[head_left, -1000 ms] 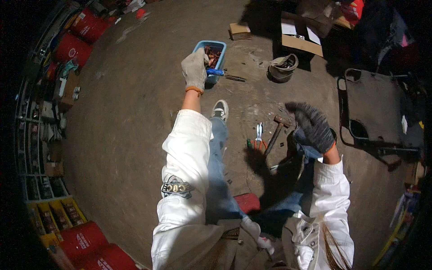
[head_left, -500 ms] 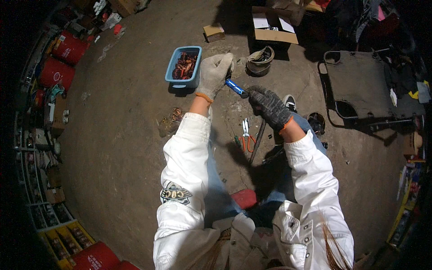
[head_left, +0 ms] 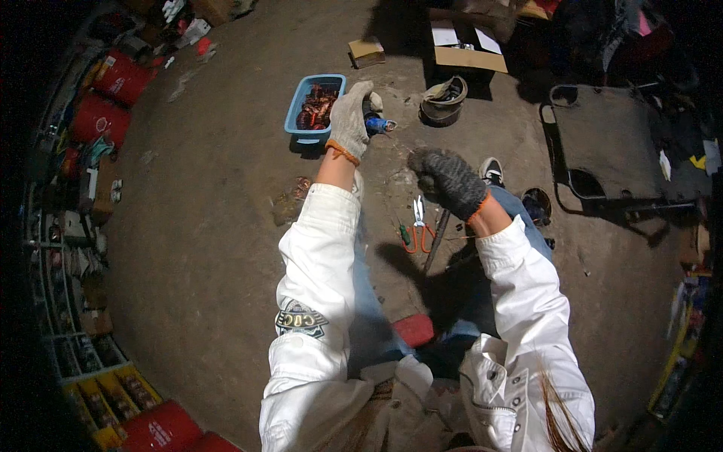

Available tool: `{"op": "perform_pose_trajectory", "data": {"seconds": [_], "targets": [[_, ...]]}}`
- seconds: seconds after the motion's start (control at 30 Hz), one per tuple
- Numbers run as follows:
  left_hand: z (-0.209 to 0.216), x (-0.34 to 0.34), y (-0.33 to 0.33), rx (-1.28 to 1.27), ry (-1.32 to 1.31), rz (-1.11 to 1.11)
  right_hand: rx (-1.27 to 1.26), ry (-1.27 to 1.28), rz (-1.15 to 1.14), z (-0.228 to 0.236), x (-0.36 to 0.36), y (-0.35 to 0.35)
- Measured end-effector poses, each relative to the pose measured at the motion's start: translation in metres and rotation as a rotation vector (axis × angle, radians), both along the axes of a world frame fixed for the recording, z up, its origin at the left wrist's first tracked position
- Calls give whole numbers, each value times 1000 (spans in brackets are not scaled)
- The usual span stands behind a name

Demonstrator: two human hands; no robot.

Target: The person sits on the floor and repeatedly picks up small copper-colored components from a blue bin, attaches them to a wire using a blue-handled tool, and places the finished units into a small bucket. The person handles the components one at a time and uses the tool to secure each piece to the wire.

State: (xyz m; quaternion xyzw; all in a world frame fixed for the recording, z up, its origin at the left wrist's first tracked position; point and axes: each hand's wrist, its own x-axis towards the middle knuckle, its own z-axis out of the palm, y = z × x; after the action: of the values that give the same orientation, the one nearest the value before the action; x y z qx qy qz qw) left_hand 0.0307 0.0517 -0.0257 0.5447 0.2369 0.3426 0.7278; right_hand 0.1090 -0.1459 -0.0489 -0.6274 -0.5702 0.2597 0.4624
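Note:
In a pale knit glove, my left hand (head_left: pixel 351 126) is closed around a short blue cylindrical piece (head_left: pixel 381 125) whose end pokes out to the right. My right hand (head_left: pixel 446 179), in a dark grey glove, sits lower and to the right, apart from the blue piece. Its fingers are curled in a pinch; whatever they hold is too small to make out. Below on the floor lie orange-handled pliers (head_left: pixel 419 226), with a small green-handled tool (head_left: pixel 405 235) beside them and a dark rod (head_left: pixel 437 239) under my right hand.
A blue tub (head_left: pixel 291 113) of copper-coloured scrap stands just beyond my left hand. Farther right are a dark bucket (head_left: pixel 440 114) and an open carton (head_left: pixel 471 59); a small box (head_left: pixel 367 53) lies farther back. A folding frame seat (head_left: pixel 617 143) is at right, red drums (head_left: pixel 102 117) at left.
My right hand has come away from the blue piece and dropped slightly. My left hand has tilted the piece, so its end points more directly right. The view has shifted a little.

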Motion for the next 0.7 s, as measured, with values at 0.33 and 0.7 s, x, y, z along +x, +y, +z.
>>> {"op": "perform_pose_trajectory", "data": {"seconds": [0.33, 0.7], "targets": [[-9, -15, 26, 596, 626, 144, 150, -101, -122, 15, -23, -29], [-18, -59, 59, 200, 473, 264, 34, -158, -126, 49, -8, -60]]}}
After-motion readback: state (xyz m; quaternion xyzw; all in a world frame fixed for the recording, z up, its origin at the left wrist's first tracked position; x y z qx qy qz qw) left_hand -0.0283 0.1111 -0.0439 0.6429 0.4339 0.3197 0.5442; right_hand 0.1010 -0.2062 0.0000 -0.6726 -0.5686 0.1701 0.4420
